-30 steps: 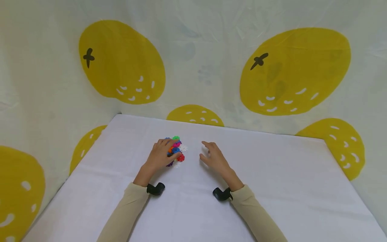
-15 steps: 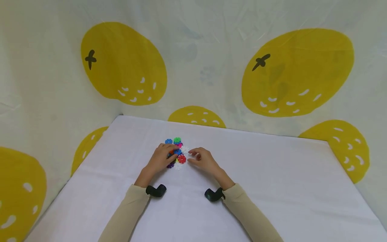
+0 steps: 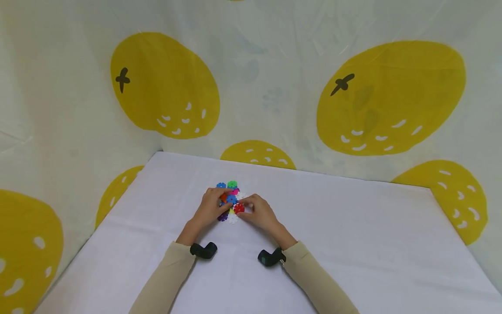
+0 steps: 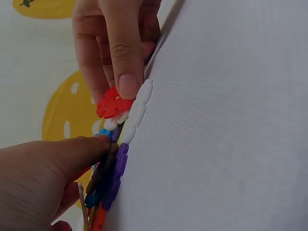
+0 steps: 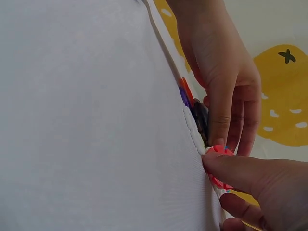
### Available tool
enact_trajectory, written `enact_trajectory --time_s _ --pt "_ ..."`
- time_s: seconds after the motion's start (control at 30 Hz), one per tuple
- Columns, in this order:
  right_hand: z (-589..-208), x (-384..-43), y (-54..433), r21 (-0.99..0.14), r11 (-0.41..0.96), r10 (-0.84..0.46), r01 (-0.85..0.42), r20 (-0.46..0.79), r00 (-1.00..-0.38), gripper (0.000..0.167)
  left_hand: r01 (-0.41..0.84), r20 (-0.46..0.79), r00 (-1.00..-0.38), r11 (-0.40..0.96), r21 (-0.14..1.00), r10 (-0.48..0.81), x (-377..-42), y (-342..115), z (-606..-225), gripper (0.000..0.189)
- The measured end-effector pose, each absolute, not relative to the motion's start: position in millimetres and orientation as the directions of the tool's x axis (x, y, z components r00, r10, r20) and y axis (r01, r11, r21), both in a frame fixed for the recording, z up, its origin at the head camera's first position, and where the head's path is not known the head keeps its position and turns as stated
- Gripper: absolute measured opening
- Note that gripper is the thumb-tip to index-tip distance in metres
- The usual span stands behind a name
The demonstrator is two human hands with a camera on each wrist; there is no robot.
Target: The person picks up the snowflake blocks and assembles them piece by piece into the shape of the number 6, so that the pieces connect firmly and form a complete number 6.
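A small pile of toothed plastic snowflake discs lies on the white-covered table. My right hand [image 3: 260, 213] pinches a red snowflake disc [image 3: 239, 209] between thumb and fingers at the pile's right side. In the left wrist view that red disc [image 4: 111, 105] is tilted up over white discs [image 4: 137, 113]. My left hand [image 3: 209, 206] rests at the pile's left side, fingers spread over it and thumb touching it by a blue disc [image 3: 231, 199]. Purple discs [image 4: 120, 168] lie under that thumb. The left palm hides part of the pile.
A green disc [image 3: 232, 184] and another blue disc [image 3: 221, 185] lie at the pile's far edge. The white cloth [image 3: 353, 244] covers the table. Behind it hangs a pale curtain [image 3: 270, 87] printed with yellow fruit.
My right hand has moved left from beside the pile to the red disc and now pinches it. My left hand stays at the pile, its fingers shifted slightly. The view has moved a little.
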State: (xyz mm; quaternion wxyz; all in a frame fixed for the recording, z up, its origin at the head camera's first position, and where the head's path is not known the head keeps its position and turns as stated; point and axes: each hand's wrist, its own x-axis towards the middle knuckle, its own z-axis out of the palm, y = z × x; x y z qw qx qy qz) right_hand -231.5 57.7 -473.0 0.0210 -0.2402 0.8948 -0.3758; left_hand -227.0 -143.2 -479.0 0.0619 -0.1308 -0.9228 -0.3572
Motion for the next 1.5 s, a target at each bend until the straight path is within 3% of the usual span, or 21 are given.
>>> enact_trajectory --time_s 0.27,0.47,0.67,1.07,1.5 --pt "-477.4 -233.0 59.8 -0.753 0.536 -0.387 -0.381 0.182 -0.904 0.020 0.287 0.229 -0.957 0.694 0.660 0.179 -227.6 -144.3 -480.2 0.027" --pt "-478.9 -236.2 61.9 -0.827 0.455 -0.340 -0.330 0.181 -0.923 0.012 0.241 0.217 -0.969 0.625 0.743 0.115 -227.7 -143.5 -478.4 0.025" --pt "-479.8 -239.2 62.1 -0.886 0.385 -0.301 -0.257 0.142 -0.943 0.016 0.238 0.243 -0.968 0.562 0.792 0.067 -226.9 -143.7 -478.9 0.021" --pt "-476.2 -240.2 60.3 -0.984 0.165 -0.207 -0.067 0.031 -0.978 0.020 0.310 0.258 -0.951 0.515 0.799 0.173 -227.3 -145.0 -480.7 0.018" --pt "-477.1 -241.4 58.6 -0.992 0.127 -0.202 0.017 -0.042 -0.979 0.023 0.377 0.308 -0.926 0.492 0.785 0.218 -227.6 -145.5 -482.4 0.016"
